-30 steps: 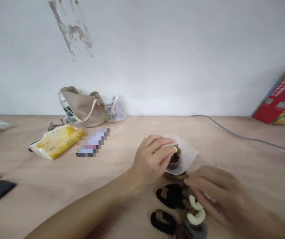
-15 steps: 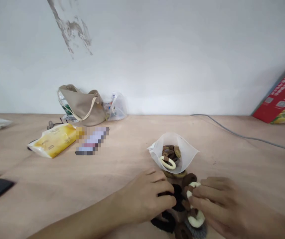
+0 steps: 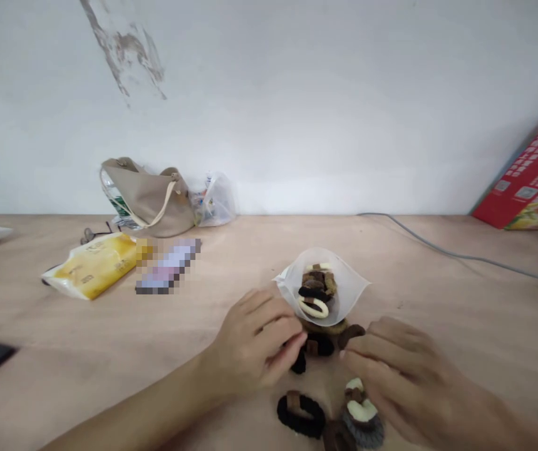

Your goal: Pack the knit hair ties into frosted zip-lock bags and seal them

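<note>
Translucent pouch point(image 3: 352, 289), agape — cream, black, brown loops point(image 3: 314, 294), apparently fuzzy

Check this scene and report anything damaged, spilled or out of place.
On the plain white wall, upper left, a ragged grey-brown streaked patch looks odd: the surface seems scraped or peeled there. Nothing appears spilled; soft black, brown and cream fabric loops lie loose near the open, translucent plastic bag.

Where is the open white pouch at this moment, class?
In the head view, the open white pouch is on the table, right of the middle, just beyond the left hand and right hand, with fuzzy rings inside.
</note>
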